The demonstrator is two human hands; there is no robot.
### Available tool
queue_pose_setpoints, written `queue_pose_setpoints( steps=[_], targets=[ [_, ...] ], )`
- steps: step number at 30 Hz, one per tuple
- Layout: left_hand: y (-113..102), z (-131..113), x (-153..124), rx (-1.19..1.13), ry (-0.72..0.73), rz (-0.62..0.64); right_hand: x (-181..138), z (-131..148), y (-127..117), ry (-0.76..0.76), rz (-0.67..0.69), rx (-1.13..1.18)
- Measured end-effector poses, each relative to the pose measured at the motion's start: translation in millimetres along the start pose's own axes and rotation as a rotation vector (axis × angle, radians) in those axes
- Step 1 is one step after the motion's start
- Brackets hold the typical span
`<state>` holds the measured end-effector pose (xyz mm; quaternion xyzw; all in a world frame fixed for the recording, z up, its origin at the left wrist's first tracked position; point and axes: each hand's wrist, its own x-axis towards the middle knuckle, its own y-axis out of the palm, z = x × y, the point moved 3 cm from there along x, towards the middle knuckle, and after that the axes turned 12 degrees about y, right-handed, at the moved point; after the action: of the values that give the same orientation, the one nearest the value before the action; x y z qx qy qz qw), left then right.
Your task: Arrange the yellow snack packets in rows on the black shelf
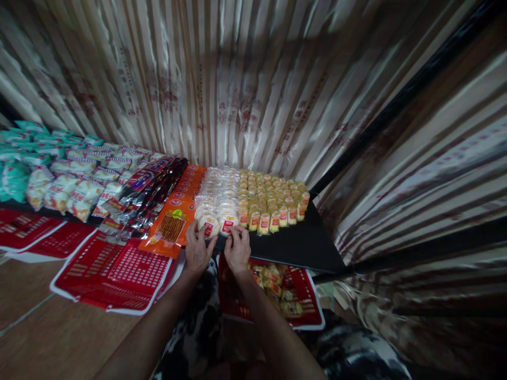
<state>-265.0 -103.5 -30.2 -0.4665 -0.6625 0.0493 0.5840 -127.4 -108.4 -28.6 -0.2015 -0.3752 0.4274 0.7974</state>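
Two columns of round white crackers in clear wrappers with red labels lie on a black shelf. My left hand has its fingers and thumb curved around the lower edge of the front left cracker packet. Beside it, my right hand has bent fingers at the lower edge of the front right cracker packet. Both packets lie flat and partly under my fingertips. Rows of small yellow packaged snacks stand to their right. An orange snack bag lies to the left of my left hand.
Dark shiny bags, white snack bags and green bags fill the left part of the shelf. Below are a red basket and another red basket holding yellow packets. A striped, printed curtain hangs behind.
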Motion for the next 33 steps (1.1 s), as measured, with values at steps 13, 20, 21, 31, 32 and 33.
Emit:
queue_pose_setpoints(
  steps=[13,20,21,31,32,33],
  targets=[
    [1,-1,11,0.030,-0.181,-0.065,-1,0,0,0.018,0.047,-0.029],
    [-1,-1,8,0.029,-0.125,0.005,-2,1,-2,0.053,0.057,-0.002],
    [-3,-3,9,0.040,-0.121,0.019,-1,1,-3,0.057,0.053,0.010],
    [-18,-27,8,0.142,0.100,0.291,4,0,-4,0.163,0.031,0.130],
    [-18,-32,6,0.128,0.171,0.384,5,-1,-5,0.207,0.028,0.155],
    [-16,-38,3,0.112,0.241,0.483,6,-2,-5,0.243,0.041,0.187]
  ],
)
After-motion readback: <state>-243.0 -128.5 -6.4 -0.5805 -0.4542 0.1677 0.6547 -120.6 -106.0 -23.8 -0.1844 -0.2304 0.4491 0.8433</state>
